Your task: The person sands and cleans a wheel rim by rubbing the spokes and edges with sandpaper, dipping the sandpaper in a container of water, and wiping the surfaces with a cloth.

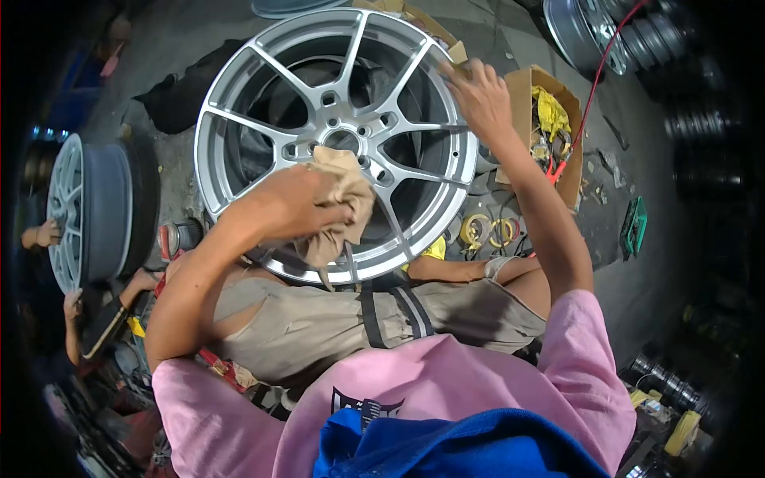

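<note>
A silver multi-spoke alloy wheel [343,111] lies face up in front of my lap. My left hand [299,203] is closed on a crumpled beige cloth [343,191], which lies over the wheel's lower spokes beside the centre hole. At the upper right of the rim is my right hand [480,95], with thumb and forefinger bent in over the edge. Something small and brownish seems to be at those fingertips, but blur hides what it is.
A cardboard box [522,103] with yellow wrapping stands to the right, near tape rolls [478,229] and a green tool [634,227]. A red hose [594,88] runs past it. Another person's hand [48,233] touches a second wheel [103,215] at left.
</note>
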The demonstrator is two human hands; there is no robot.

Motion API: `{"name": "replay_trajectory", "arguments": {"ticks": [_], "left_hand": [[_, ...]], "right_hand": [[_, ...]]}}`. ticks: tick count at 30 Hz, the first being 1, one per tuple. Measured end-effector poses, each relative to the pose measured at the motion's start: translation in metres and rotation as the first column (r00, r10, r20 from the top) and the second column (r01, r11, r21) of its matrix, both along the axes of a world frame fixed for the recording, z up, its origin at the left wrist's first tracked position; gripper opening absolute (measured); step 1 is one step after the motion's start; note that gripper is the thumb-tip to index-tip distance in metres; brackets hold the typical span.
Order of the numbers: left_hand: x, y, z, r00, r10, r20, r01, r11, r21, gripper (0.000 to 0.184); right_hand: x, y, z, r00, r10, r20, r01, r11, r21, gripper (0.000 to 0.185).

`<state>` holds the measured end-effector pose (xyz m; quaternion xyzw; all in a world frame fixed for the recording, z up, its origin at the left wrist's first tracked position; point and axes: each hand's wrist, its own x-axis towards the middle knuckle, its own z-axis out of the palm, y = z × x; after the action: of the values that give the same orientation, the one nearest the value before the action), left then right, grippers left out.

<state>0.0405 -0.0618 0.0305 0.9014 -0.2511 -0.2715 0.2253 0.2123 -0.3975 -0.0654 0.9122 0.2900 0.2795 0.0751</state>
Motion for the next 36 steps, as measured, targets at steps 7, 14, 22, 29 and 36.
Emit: {"name": "replay_trajectory", "arguments": {"ticks": [7,14,22,29,36], "left_hand": [[0.001,0.038,-0.015,0.96,0.256,0.117,-0.274,0.943,0.19,0.073],[-0.009,0.014,-0.047,0.945,0.141,0.295,-0.245,0.903,0.352,0.088],[-0.006,0.007,-0.056,0.982,-0.107,0.158,0.001,0.831,0.557,0.036],[0.006,0.007,-0.05,0.92,0.209,0.332,-0.29,0.932,0.216,0.04],[0.089,0.066,-0.012,0.615,0.737,0.281,-0.645,0.674,-0.36,0.045]], "right_hand": [[-0.04,-0.033,-0.01,0.99,-0.077,-0.122,0.072,0.996,-0.045,0.046],[-0.004,0.007,0.004,1.0,-0.017,-0.024,0.017,1.0,0.012,0.044],[-0.098,-0.052,-0.006,0.966,-0.025,-0.258,0.067,0.986,0.153,0.035],[-0.148,-0.05,-0.038,0.856,-0.108,-0.506,0.363,0.822,0.438,0.026],[-0.149,-0.053,-0.043,0.853,0.055,-0.519,0.329,0.714,0.618,0.023]]}}
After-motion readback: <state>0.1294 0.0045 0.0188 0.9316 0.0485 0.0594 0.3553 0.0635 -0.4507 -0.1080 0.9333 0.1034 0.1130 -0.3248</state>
